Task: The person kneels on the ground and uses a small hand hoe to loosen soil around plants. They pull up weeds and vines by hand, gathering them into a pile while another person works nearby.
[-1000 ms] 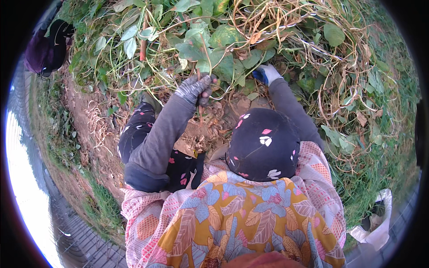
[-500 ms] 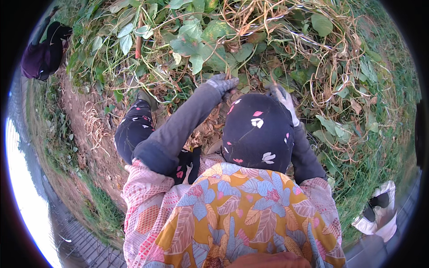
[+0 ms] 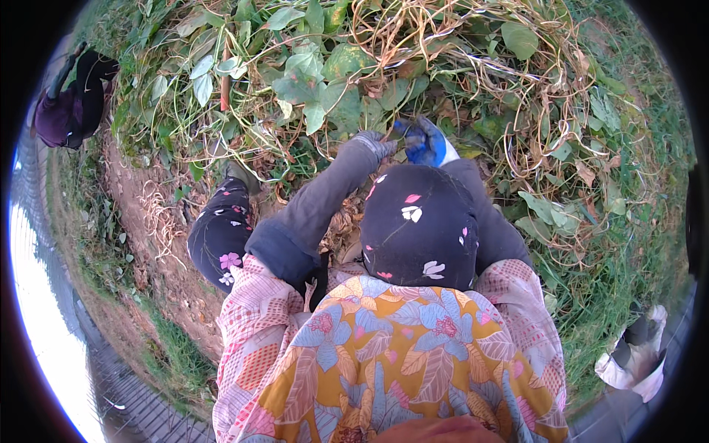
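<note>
My left hand (image 3: 371,148), in a dirty grey glove, is closed around a thin brown stem (image 3: 386,137) beneath broad green leaves (image 3: 332,103). Just to the right, almost touching it, my right hand (image 3: 425,142), in a blue and white glove, has its fingers curled at the same stems; what they hold is too small to make out. Both hands are low in a tangle of vines (image 3: 509,88) with dried tendrils and yellowing leaves. My bent knee in dark flowered cloth (image 3: 417,221) hides part of my right forearm.
A co-worker in purple and black (image 3: 66,111) is bent over at the far upper left. A reddish stick (image 3: 224,81) stands among the vines. Bare soil (image 3: 140,221) runs along the left, grass (image 3: 569,310) along the right, and a whitish sack (image 3: 628,362) lies at the lower right.
My left hand has moved right and my right hand has drawn beside it, first downward and then up to the stems. The view has shifted slightly.
</note>
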